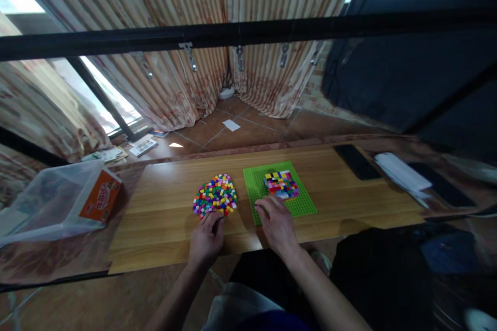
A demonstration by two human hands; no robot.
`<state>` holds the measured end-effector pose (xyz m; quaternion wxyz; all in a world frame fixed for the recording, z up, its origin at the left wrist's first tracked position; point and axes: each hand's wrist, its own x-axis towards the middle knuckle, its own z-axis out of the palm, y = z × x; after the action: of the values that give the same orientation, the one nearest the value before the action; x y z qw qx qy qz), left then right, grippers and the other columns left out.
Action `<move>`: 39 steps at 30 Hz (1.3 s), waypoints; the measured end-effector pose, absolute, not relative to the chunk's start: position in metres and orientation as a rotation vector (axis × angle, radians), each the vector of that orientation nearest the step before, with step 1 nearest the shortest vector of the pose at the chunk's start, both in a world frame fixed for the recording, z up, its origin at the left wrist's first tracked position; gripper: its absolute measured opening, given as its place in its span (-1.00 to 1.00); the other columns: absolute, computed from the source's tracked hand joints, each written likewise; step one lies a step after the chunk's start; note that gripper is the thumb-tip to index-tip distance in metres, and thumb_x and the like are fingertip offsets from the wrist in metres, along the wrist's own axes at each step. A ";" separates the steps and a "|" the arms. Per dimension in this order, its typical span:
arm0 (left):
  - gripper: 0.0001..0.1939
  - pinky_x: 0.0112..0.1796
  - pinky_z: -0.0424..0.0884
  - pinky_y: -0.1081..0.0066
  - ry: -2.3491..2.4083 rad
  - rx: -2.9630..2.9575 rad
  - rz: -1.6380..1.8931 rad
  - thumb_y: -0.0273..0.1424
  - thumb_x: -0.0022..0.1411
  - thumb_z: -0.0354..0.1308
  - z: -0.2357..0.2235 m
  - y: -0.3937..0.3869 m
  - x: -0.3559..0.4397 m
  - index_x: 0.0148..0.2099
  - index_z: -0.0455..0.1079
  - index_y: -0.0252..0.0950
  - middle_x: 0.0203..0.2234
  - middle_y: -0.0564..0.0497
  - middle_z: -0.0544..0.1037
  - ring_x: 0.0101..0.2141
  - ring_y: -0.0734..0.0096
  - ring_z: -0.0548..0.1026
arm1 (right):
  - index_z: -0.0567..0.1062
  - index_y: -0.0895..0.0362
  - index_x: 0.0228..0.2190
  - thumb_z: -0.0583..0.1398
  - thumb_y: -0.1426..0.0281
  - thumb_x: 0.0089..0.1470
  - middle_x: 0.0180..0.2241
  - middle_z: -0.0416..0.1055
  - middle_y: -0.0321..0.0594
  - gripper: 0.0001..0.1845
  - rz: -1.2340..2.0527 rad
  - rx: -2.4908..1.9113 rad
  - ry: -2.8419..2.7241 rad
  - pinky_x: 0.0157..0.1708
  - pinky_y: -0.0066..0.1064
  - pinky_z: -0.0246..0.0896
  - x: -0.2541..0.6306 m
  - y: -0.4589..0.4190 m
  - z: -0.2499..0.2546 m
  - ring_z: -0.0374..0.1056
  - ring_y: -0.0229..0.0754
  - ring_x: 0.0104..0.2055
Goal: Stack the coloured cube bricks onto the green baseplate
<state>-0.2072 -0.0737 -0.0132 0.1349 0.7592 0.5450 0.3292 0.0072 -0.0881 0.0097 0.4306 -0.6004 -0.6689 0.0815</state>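
A pile of small coloured building bricks [217,194] lies on the wooden board, left of the middle. My left hand [207,235] is at the near edge of this pile, its thumb and fingers pinched together; whatever is between them is too small to make out. To the right lies a green baseplate [250,181] bearing a block of many-coloured bricks [282,184] built up on it. Over the plate's near left part is my right hand [275,220], thumb and forefinger closed in a pinch just in front of the built block. What its fingertips hold cannot be made out.
The wooden board [163,217] carries a black phone [357,162] at the right. Beyond it lie white papers [404,171] and another dark flat object [442,184]. A clear plastic bin [50,201] with an orange label stands at the left. A black metal bar [248,33] crosses ahead.
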 end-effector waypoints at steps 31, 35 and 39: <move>-0.79 -0.26 0.50 0.37 1.603 2.225 0.958 -0.32 0.31 -0.01 -0.014 -0.072 -0.208 -0.20 0.45 -0.21 -0.31 -0.01 0.62 -0.29 0.31 0.60 | 0.48 0.17 -0.06 0.25 0.26 0.00 -0.12 0.47 -0.01 -0.55 0.337 -1.708 -0.954 -0.08 -0.12 0.28 0.066 -0.064 -0.010 0.39 -0.04 -0.13; -0.79 -0.29 0.50 0.37 1.622 2.214 0.933 -0.31 0.31 -0.01 -0.014 -0.073 -0.208 -0.20 0.45 -0.21 -0.30 -0.01 0.62 -0.30 0.30 0.60 | 0.45 0.19 -0.01 0.27 0.24 -0.04 -0.12 0.50 0.01 -0.46 0.424 -1.640 -0.838 -0.13 -0.17 0.32 0.067 -0.061 -0.017 0.42 -0.06 -0.17; -0.81 -0.28 0.49 0.38 1.615 2.216 0.938 -0.32 0.30 0.01 -0.012 -0.073 -0.208 -0.20 0.44 -0.19 -0.31 -0.01 0.62 -0.30 0.31 0.59 | 0.45 0.19 -0.02 0.28 0.24 -0.05 -0.13 0.50 0.00 -0.46 0.468 -1.600 -0.824 -0.13 -0.17 0.34 0.068 -0.059 -0.020 0.43 -0.08 -0.18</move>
<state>-0.2077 -0.0729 -0.0117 0.1214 0.7590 0.5532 0.3211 0.0683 -0.0592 -0.0202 0.5981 -0.6896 -0.3551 0.2016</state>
